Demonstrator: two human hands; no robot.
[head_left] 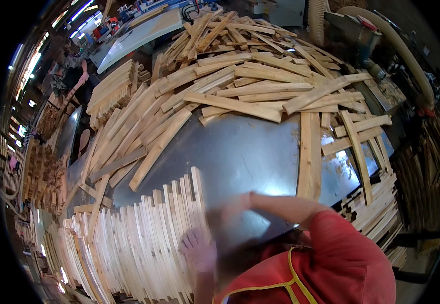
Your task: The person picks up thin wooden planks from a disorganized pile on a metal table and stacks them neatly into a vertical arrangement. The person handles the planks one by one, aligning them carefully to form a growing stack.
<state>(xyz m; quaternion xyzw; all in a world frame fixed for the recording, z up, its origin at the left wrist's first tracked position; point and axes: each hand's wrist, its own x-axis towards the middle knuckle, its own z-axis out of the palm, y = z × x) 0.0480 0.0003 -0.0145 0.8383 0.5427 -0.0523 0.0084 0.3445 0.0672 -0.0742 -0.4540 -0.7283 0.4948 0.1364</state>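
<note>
My left hand lies with its fingers stretched out on the right end of a row of wooden strips. The strips stand side by side along the near left edge of the table, their far ends uneven. My right hand is smeared by motion over the bare metal tabletop, just right of the row. Its fingers cannot be made out, nor whether anything is in them. A large heap of loose wooden strips spreads over the far part of the table.
Two long boards lie lengthwise right of the middle. A stack of strips stands at the right edge, and another stack at the far left. A person is at the far left. A thick hose curves at the far right.
</note>
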